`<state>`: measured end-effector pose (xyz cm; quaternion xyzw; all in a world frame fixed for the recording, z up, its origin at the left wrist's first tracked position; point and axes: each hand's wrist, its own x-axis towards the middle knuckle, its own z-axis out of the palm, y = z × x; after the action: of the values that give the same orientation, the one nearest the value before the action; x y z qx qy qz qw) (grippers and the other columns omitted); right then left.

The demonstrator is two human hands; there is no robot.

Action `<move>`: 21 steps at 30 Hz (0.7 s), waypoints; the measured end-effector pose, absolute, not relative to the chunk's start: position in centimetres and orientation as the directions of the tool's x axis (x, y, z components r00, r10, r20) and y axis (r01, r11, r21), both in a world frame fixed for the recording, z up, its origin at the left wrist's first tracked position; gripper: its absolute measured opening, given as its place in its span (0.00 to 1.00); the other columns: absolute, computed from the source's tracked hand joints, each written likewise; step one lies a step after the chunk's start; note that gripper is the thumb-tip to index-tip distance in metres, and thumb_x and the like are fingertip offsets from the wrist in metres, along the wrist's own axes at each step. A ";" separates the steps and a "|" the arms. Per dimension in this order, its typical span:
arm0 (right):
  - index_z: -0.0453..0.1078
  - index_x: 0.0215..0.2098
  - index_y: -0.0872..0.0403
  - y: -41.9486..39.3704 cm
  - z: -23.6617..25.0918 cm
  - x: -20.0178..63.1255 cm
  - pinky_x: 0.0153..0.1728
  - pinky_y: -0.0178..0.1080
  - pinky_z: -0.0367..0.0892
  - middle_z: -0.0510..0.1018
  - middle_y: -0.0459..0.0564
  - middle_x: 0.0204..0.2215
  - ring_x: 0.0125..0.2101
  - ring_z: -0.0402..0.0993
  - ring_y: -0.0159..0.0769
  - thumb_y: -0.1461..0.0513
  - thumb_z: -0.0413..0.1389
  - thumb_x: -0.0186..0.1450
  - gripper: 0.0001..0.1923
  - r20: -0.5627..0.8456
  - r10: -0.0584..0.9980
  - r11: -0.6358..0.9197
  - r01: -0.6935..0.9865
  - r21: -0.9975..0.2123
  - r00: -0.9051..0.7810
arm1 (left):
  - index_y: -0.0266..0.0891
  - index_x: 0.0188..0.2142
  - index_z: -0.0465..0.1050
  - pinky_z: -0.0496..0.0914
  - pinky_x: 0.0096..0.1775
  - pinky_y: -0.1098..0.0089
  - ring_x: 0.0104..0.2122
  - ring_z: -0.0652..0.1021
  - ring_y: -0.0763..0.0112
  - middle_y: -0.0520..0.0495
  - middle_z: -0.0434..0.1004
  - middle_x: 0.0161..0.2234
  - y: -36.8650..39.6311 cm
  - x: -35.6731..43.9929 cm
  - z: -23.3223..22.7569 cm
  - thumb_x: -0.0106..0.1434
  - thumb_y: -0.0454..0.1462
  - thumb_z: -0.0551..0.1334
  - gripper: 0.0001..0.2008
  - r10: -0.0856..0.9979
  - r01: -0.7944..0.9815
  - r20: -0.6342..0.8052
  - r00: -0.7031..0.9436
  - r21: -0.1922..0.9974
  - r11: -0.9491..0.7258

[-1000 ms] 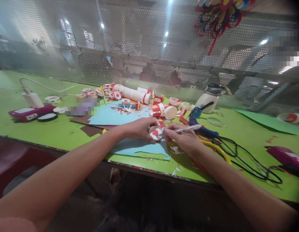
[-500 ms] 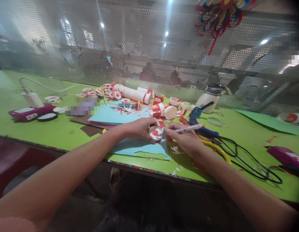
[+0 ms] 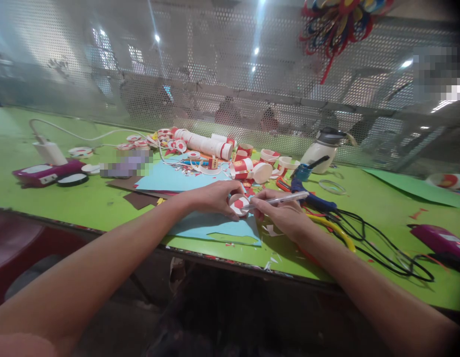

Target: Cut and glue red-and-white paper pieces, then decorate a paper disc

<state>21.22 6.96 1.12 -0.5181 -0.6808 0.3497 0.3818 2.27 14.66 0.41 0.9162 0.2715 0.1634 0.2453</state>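
Your left hand (image 3: 215,197) pinches the red-white paper disc (image 3: 239,205) on blue paper (image 3: 218,225) near the table's front edge. Right hand (image 3: 284,215) grips pen (image 3: 280,200): keep disc flat, tip tight on rim.

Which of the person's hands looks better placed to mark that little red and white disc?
The right hand, most likely. It already has the pen in its grip, tip pointing at the red and white disc. The left hand is busy pinning that disc on the blue paper.
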 end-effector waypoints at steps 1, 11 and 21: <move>0.68 0.24 0.53 7.0 1.1 21.2 0.23 0.35 0.61 0.71 0.44 0.18 0.19 0.65 0.29 0.57 0.55 0.61 0.11 0.157 0.972 0.220 0.436 -0.873 -0.175 | 0.39 0.42 0.68 0.61 0.33 0.70 0.35 0.69 0.67 0.48 0.71 0.38 14.7 2.3 0.4 0.46 0.48 0.68 0.25 0.579 0.420 0.163 0.799 0.538 -0.731; 0.67 0.23 0.54 7.0 1.2 21.2 0.20 0.33 0.58 0.71 0.42 0.16 0.17 0.63 0.26 0.59 0.56 0.60 0.10 0.142 0.978 0.194 0.419 -0.887 -0.153 | 0.40 0.42 0.67 0.61 0.33 0.70 0.35 0.70 0.68 0.48 0.72 0.38 14.6 2.3 0.4 0.46 0.47 0.68 0.25 0.595 0.436 0.152 0.789 0.545 -0.717; 0.68 0.23 0.54 7.1 0.9 21.3 0.22 0.33 0.61 0.72 0.42 0.16 0.18 0.66 0.28 0.56 0.57 0.59 0.11 0.140 0.979 0.190 0.401 -0.896 -0.150 | 0.39 0.42 0.68 0.62 0.34 0.69 0.36 0.70 0.67 0.48 0.72 0.38 14.7 2.3 0.3 0.46 0.46 0.69 0.25 0.590 0.420 0.157 0.792 0.562 -0.713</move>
<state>21.34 7.08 0.89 -0.5199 -0.6637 0.3670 0.3931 2.34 14.67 0.34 0.9107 0.2772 0.1649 0.2583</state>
